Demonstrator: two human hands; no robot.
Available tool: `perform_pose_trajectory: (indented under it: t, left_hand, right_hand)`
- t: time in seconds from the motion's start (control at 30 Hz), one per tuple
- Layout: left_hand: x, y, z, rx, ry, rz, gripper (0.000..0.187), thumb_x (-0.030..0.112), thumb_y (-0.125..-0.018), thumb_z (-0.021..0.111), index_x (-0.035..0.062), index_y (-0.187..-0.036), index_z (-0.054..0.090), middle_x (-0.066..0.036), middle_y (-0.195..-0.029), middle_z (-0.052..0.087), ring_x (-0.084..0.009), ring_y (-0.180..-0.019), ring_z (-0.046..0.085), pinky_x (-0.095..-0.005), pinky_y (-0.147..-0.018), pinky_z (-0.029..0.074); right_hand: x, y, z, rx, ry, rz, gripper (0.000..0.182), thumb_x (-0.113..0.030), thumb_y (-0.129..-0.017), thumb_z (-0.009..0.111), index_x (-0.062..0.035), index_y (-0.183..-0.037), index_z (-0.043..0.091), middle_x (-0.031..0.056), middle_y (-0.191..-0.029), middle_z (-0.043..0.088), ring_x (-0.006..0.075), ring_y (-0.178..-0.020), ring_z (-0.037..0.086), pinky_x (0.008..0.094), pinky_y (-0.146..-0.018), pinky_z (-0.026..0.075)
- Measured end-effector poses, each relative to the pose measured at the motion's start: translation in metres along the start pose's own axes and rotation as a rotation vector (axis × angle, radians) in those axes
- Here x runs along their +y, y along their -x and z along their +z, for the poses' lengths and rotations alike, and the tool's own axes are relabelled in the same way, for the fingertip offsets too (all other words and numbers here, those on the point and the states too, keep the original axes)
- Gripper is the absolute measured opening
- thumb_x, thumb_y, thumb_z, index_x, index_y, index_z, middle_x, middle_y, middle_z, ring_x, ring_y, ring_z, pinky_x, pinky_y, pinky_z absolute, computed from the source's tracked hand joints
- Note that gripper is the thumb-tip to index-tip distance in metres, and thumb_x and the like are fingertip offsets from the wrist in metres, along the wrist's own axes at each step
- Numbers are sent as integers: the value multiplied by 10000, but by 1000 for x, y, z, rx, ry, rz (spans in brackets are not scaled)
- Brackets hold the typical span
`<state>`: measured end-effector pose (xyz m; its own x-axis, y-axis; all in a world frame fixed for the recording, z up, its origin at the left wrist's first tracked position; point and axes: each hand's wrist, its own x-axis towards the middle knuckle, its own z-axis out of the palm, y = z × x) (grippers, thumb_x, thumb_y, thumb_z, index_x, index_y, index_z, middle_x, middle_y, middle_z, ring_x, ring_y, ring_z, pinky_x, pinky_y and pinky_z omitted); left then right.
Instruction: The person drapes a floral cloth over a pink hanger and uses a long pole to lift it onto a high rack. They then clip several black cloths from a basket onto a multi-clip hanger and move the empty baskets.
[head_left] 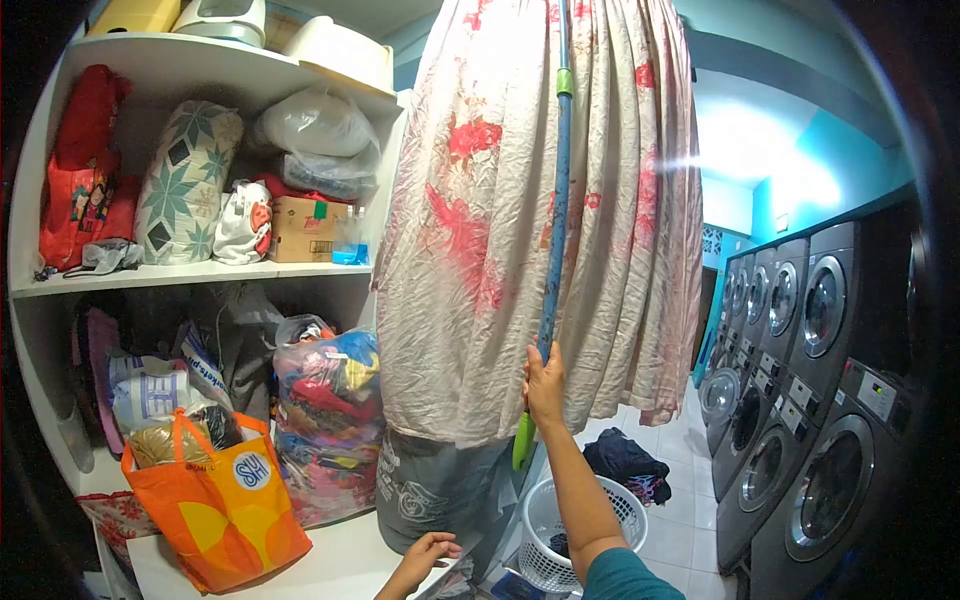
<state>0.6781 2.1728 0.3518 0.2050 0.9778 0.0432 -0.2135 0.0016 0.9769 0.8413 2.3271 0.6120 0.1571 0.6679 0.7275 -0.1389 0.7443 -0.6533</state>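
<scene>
- The right hand point(543, 385) holds the blue pole point(560, 200) low on its shaft, its fingers closed around it, just above the green lower end point(522, 440).
- From those fingers the pole's long axis runs nearly upright, leaning a little so that the top lies further right than the bottom. Most of its visible length is above the grip; only a short part shows below.
- The pole stands in front of the floral curtain point(470, 230), which hangs in long folds. The pole's upper end is out of view, so whether it meets or bears the cloth up there cannot be told.
- The right hand is at the level of the curtain's lower part, in front of the folds.
- The left hand point(425, 562) is lower and to the left, well apart from the pole. Its fingers are partly bent and slightly apart, with nothing visible between them; it is nearest the grey bag point(430, 495) below the hem.
- Under the right forearm is the white basket point(540, 565), with dark clothes point(625, 465) on the floor beyond it.
</scene>
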Motion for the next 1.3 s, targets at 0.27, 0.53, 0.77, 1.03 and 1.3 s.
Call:
perform_pose_trajectory:
  t: [0.27,0.53,0.77,1.03,1.3]
  left_hand:
    - [0,6,1,61,-23,-25,286,234,-886,441,59,-1113,456,-75,-987,588,-162,-904,556,-316,-764,426]
    - [0,7,19,84,-49,-52,312,254,-877,463,39,-1104,466,-76,-968,588,-154,-894,558,-304,-763,432]
    - [6,-16,36,257,-238,331,474,247,-845,469,37,-1248,336,-109,-1201,450,-205,-1101,435,-315,-876,361]
    - [103,-26,101,429,-63,744,655,377,-822,524,20,-1286,229,-181,-975,530,-183,-759,575,-238,-630,449]
    - [120,1,125,943,-282,767,411,221,-870,462,-5,-1202,371,-61,-865,529,-133,-752,512,-250,-692,442]
  right_hand:
    - [15,0,5,8,137,33,269,-242,-865,513,-82,-1072,451,-31,-587,414,39,-362,350,192,-310,281]
    - [27,53,2,23,78,177,210,-246,-858,522,-71,-962,469,-26,-582,426,43,-366,366,202,-314,288]
    - [138,271,-55,-128,412,378,292,-227,-803,577,-12,-985,501,189,-700,593,337,-612,583,361,-556,456]
    - [146,432,-143,-750,433,729,363,-221,-811,564,21,-1050,438,245,-948,544,392,-893,523,427,-749,418]
    - [187,453,-210,-1057,461,609,433,-206,-787,575,-9,-1142,428,223,-1143,467,380,-1037,452,415,-852,387]
